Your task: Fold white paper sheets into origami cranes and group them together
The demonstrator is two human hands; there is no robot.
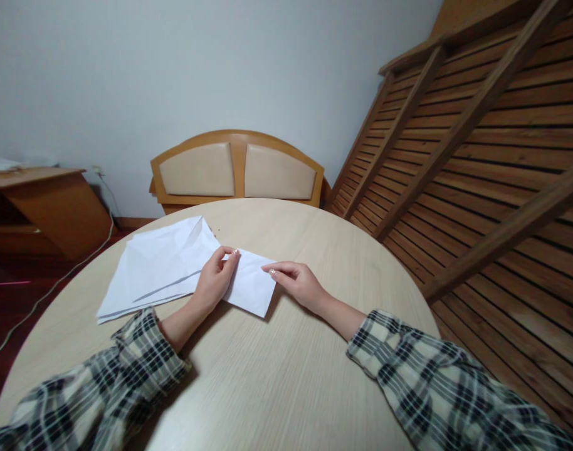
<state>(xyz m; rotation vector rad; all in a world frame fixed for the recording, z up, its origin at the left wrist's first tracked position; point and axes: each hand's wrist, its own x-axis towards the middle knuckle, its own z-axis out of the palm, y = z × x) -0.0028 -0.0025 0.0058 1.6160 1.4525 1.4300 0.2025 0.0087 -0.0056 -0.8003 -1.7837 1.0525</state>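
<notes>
Between my hands is a folded sheet of white paper, held a little above the table. My left hand pinches its left part, thumb on top and the fingers curled behind. At the upper right edge, my right hand pinches the paper between thumb and fingertips. A stack of white paper sheets lies on the table to the left, its top sheets creased and uneven. My left hand partly covers the right side of that stack.
The round, light wood table fills the space before me. Behind it stands a headboard with two beige panels. A slatted wooden frame leans at the right. On the left are a brown desk and a white cable.
</notes>
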